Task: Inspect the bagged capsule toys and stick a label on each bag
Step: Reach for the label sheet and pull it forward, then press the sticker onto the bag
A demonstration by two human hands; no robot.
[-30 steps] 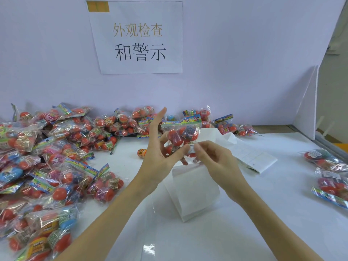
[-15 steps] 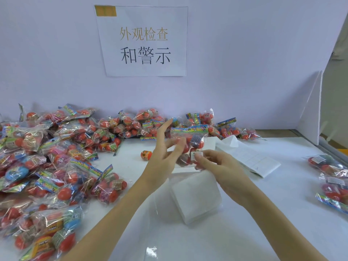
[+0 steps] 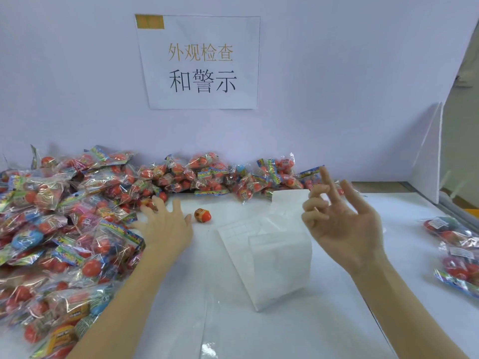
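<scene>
Right now both hands are bare and hold nothing. On the left, the left hand [image 3: 166, 226] reaches forward with fingers spread and straight, its fingertips at the edge of the big heap of bagged capsule toys [image 3: 64, 218] that covers the left side of the white desk [image 3: 298, 327] and runs along the back wall — whether the fingers actually touch a bag I cannot tell. The right hand [image 3: 342, 224] is raised above the desk, palm turned towards the camera, its grip slack: index and middle fingers point up, the other fingers loosely bent, nothing between them. Between the two hands lies a folded strip of label sheets [image 3: 274, 244], white, partly standing up in a loop, with faint grid lines on the flat part. A single loose orange capsule [image 3: 202, 215] sits on the desk just beyond the left thumb, apart from the heap. At the far right edge lies a smaller group of labelled bags [image 3: 456, 244] — white stickers show on their upper faces. A paper sign [image 3: 201, 62] with Chinese characters hangs on the wall behind.
</scene>
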